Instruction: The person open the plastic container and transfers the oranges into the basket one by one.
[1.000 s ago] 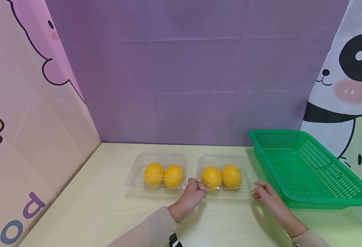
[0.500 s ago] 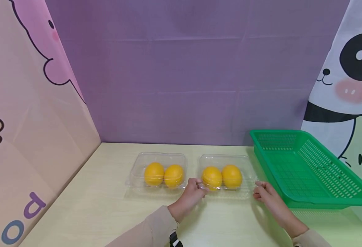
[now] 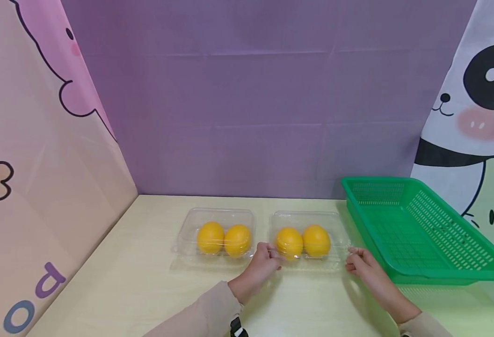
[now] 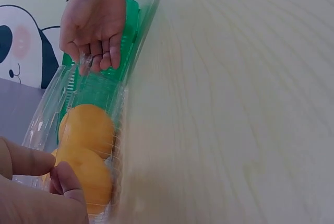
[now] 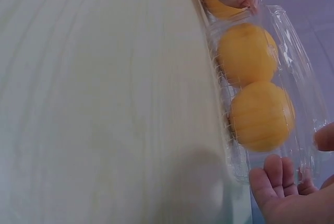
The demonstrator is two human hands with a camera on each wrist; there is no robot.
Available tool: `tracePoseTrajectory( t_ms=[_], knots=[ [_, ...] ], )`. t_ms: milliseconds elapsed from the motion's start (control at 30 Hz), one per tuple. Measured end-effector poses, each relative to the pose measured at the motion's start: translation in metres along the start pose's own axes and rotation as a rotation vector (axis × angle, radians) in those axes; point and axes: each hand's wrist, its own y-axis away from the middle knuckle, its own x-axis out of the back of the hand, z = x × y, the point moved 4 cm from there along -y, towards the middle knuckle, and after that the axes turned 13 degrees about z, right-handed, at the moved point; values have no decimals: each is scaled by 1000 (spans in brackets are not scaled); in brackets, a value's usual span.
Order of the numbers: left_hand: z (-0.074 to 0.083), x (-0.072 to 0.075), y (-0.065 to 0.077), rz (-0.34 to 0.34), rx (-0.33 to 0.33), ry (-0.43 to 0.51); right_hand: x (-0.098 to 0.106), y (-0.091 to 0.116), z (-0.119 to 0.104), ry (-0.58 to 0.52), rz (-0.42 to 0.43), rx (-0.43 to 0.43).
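Two oranges (image 3: 316, 241) lie inside a clear plastic clamshell box (image 3: 306, 219) on the table. My left hand (image 3: 260, 267) pinches this box at its near left corner, thumb against finger in the left wrist view. At the near right corner, my right hand (image 3: 366, 269) holds the rim between thumb and fingers; the right wrist view shows its fingertips (image 5: 274, 174) at the end of the box. Left of my left hand stands a second clear plastic box (image 3: 221, 215) with two more oranges (image 3: 210, 238) in it. The clear plastic makes the lid edges hard to make out.
A green slotted plastic basket (image 3: 407, 234) stands close to my right hand, at the table's right side. Purple cloth (image 3: 247, 117) hangs behind the pale wooden table (image 3: 116, 281). Printed panels (image 3: 53, 178) border it left and right.
Both hands keep their places on the right-hand box. The boxes, oranges and basket have not visibly moved; only the printed left panel has shifted slightly.
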Motion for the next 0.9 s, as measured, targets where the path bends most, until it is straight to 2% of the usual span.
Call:
tracePoseTrajectory(
  t_ms=[333, 900],
  knots=[
    [3, 0, 3, 18, 32, -73, 0, 1, -1, 0, 4, 6],
    [6, 0, 7, 49, 9, -165, -1, 0, -1, -3, 7, 0]
  ],
)
